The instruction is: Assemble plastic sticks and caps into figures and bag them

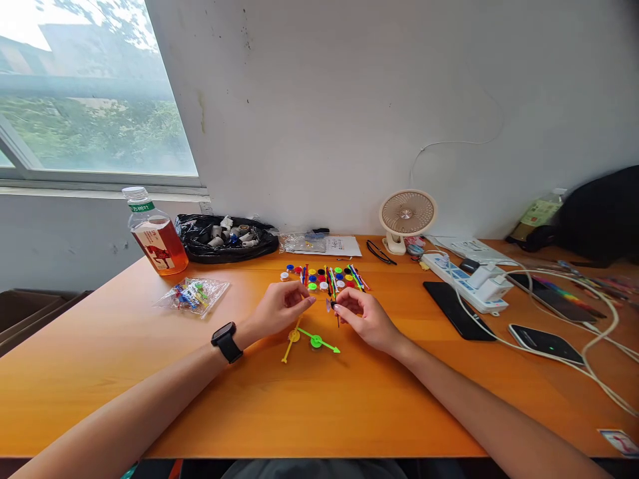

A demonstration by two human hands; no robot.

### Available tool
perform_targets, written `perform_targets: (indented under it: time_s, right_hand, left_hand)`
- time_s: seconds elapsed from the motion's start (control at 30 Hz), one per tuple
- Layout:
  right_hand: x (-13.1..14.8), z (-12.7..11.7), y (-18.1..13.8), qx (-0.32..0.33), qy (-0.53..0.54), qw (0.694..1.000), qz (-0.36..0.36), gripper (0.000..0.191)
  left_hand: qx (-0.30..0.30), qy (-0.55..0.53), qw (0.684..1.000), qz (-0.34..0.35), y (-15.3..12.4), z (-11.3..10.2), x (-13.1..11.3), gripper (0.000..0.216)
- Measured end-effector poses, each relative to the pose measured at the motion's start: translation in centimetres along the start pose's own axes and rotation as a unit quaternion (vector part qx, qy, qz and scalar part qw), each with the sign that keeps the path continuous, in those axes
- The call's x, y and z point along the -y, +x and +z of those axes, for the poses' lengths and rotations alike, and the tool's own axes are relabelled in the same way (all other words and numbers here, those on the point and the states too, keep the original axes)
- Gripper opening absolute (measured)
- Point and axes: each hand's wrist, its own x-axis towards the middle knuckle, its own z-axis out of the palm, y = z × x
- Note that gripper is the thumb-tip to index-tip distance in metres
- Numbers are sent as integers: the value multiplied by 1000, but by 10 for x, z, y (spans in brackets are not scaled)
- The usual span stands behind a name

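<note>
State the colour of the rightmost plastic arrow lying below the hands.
The plastic arrow is bright green, best in head view.

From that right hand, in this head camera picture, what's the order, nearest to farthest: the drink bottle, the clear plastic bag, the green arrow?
Nearest to the right hand first:
1. Green arrow: just left of the hand and slightly towards the person.
2. Clear plastic bag: farther left, beyond the left wrist.
3. Drink bottle: far left, behind the bag.
</note>
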Motion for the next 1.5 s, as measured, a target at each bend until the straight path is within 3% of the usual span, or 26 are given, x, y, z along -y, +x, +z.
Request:
perform_targets:
  time_s: [0.13,0.23,0.43,0.8,1.13,1.4,1.5]
  right_hand:
    - [-6,-3,-1,-20,-91,996,10,15]
    - [-7,-3,-3,18,-168,985,20,13]
    - [-3,-1,-5,34,-217,975,-33,16]
    - [12,-1,-13,128,-202,966,-102,23]
    - [11,0,-12,130,-190,968,-98,12]
    - [12,1,-13,152,-158,972,-87,14]
    - [13,1,-13,155,-158,972,-77,17]
  left_hand:
    - [79,95,991,-45,1,-9,9,39]
    - [158,52,984,-61,1,-12,11,37]
    - [213,-81,971,-68,-2,-12,8,54]
    - [194,-206,956,-78,-1,2,20,50]
    - [213,-279,934,-66,-6,13,14,45]
    - [216,-172,960,-49,-4,7,13,42]
    - [166,-22,986,-3,-3,-1,12,27]
